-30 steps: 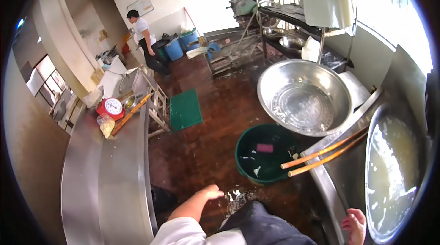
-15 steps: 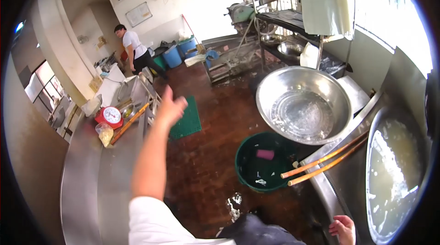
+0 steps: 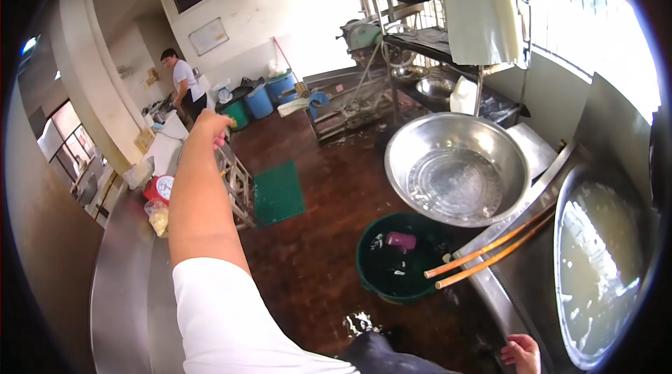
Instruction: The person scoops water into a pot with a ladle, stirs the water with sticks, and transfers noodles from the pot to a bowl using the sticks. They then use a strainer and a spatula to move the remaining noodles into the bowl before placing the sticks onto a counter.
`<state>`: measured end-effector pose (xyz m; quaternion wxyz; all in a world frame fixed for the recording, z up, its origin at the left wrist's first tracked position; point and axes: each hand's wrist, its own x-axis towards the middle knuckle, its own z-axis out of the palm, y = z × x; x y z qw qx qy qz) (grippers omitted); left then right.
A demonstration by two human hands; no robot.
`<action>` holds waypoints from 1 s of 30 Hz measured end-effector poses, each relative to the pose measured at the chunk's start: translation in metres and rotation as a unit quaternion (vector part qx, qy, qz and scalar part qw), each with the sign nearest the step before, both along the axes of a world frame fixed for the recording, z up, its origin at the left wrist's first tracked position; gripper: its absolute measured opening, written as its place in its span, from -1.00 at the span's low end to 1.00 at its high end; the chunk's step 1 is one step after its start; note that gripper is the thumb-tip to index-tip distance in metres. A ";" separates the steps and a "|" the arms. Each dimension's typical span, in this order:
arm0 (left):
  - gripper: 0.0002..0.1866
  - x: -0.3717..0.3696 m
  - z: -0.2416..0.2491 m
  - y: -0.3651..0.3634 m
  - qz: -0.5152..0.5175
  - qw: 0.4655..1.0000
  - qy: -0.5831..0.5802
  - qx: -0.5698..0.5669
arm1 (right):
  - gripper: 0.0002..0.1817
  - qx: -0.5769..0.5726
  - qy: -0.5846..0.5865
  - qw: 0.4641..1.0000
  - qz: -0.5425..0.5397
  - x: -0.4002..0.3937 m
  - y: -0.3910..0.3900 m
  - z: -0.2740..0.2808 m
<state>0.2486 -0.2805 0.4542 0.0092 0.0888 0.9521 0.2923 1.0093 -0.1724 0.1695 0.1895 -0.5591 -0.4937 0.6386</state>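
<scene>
My left arm reaches out over the counter side, and my left hand [image 3: 210, 125] is at its far end. Its fingers look curled; a small yellowish patch shows at the fingertips, but I cannot make out whether it is held. Below the forearm, on the steel counter [image 3: 122, 290], are a red dial scale [image 3: 162, 188] and a plastic bag of pale pieces [image 3: 158, 219]. My right hand [image 3: 521, 354] hangs low at the bottom right, loosely open with nothing visible in it. It is beside the sink edge, near a big pan of cloudy liquid [image 3: 602, 269].
A large steel basin [image 3: 455, 199] sits near two long wooden sticks [image 3: 490, 251]. On the wet brown floor stand a dark green tub [image 3: 378, 283] and a green mat [image 3: 278, 192]. Beyond are a shelf rack [image 3: 434, 52], blue bins [image 3: 259, 100] and another person [image 3: 185, 83].
My left hand has moved left and farther out, and its spread fingers have curled. The arm now covers the stick beside the scale. My right hand has barely moved.
</scene>
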 end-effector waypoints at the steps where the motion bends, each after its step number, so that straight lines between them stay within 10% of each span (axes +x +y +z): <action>1: -0.66 0.002 -0.001 -0.001 -0.001 1.000 -0.001 0.000 | -0.68 -0.007 0.003 1.000 -0.007 0.001 -0.002 -0.001; 20: -0.70 -0.021 0.002 0.015 -0.008 0.998 0.056 0.019 | -0.66 -0.024 -0.009 1.000 0.005 -0.003 -0.006 0.000; 23: -0.58 -0.014 -0.004 0.023 -0.013 0.998 0.068 0.009 | -0.66 -0.026 -0.010 1.000 0.010 -0.006 -0.003 0.001; 26: 0.05 -0.010 -0.005 0.027 -0.079 0.995 0.058 0.035 | -0.65 -0.020 -0.015 0.999 0.023 -0.010 0.000 0.001; 30: 0.05 -0.007 -0.008 0.032 -0.100 0.991 0.066 0.061 | -0.67 -0.023 0.005 0.999 0.032 -0.006 0.002 -0.012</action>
